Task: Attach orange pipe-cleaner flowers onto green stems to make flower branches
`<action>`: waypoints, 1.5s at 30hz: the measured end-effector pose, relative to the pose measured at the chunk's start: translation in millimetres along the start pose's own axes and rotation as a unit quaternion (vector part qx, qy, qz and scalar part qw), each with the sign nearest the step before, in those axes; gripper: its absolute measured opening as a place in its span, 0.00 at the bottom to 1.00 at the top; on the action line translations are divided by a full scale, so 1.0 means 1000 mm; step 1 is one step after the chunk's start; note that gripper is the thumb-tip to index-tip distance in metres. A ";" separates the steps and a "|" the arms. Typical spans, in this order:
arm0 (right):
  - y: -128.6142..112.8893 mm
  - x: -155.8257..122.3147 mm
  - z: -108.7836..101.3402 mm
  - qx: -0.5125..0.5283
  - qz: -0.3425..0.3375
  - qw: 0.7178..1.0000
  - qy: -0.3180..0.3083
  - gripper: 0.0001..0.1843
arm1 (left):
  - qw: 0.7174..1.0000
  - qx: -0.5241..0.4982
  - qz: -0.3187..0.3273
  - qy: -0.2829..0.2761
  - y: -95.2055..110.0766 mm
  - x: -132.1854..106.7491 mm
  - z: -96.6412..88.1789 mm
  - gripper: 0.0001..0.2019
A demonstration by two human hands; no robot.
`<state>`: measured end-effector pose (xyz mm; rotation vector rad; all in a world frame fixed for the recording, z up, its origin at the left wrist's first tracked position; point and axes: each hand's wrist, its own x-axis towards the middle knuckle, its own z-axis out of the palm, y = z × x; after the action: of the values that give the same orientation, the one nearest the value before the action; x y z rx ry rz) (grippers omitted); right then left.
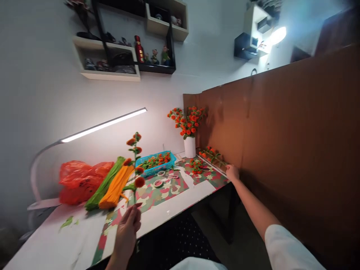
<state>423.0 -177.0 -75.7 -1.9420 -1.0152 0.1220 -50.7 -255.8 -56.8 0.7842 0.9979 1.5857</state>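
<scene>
My left hand [128,227] pinches the stem of an upright flower spray [137,165], which carries fuzzy orange blooms and green leaves. Far to the right, beside the cardboard wall, my right hand [233,172] is closed at the stem ends of more orange flower sprays [212,155] lying on the table. Its fingertips are small and partly hidden. Between the hands, a small cluster of orange flowers [197,165] lies on the camouflage-patterned mat [171,192]. A white vase [189,147] behind it holds a full bunch of orange flowers [189,120].
A blue basket [154,170] contains more flowers. Tape rolls [158,183] and small scissors [172,176] lie before it. Green [105,183] and orange pipe-cleaner bundles [115,189] rest by a red plastic bag [81,180]. A lamp [104,125] arches over; a cardboard wall [281,131] borders the right.
</scene>
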 end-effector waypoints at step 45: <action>-0.256 -0.148 -0.004 0.431 -0.394 0.806 -0.099 0.18 | 0.986 0.040 -0.031 -0.161 -0.020 -0.037 0.021 0.19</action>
<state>173.2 -219.5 77.1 -0.6080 -1.4920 0.2594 -15.8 -285.9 -65.3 1.0191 0.8435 1.3201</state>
